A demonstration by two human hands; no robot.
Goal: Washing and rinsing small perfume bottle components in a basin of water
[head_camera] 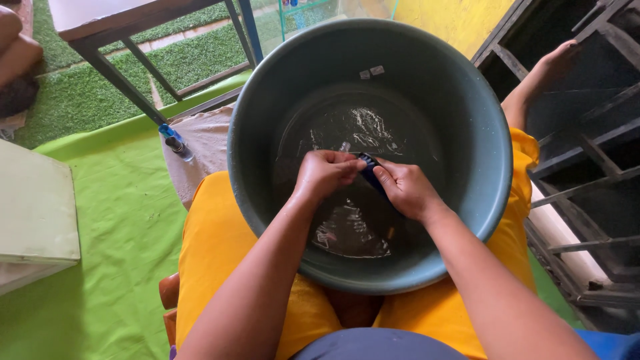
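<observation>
A big grey-green plastic tub (467,133) rests between my knees, with shallow water shining at its bottom. Both my hands are inside it, above the water. My left hand (325,172) is closed on one end of a small dark blue object (369,171). My right hand (407,190) grips the other end, thumb pressed on top. Most of the blue object is hidden by my fingers, so I cannot tell what it is.
My legs are covered in yellow cloth (213,247). A bright green sheet (113,220) covers the floor at left, with a pale box (33,213). A small bottle (175,142) lies by a table leg (113,77). A dark metal rack (587,167) stands at right.
</observation>
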